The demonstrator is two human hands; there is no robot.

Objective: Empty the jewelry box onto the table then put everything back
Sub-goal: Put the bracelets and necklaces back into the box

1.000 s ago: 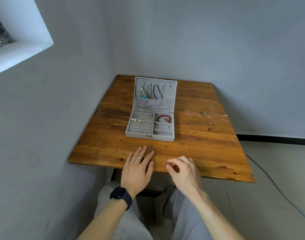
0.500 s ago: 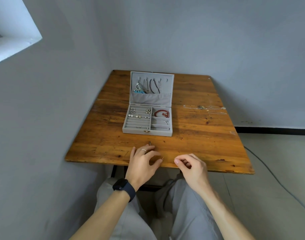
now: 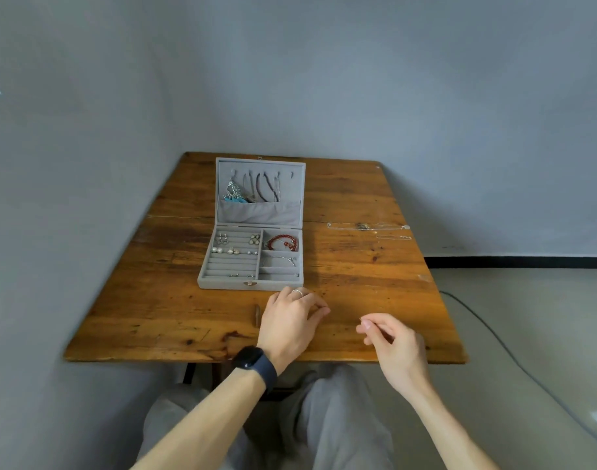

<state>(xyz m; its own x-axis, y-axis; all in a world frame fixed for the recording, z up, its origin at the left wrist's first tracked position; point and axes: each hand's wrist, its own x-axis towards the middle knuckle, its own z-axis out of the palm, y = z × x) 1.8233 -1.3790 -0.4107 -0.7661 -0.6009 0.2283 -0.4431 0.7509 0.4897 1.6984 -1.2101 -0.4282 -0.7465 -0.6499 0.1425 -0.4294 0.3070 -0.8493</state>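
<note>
Head view: left hand (image 3: 290, 322) and right hand (image 3: 393, 344) curl fingers near the jewelry box (image 3: 222, 284); any pinched item unreadable.

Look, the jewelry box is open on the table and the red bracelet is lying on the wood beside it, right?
Not quite. The jewelry box is open on the table, but the red bracelet is not on the wood beside it. It lies inside the box, in the far right compartment. The head view shows this.
</note>
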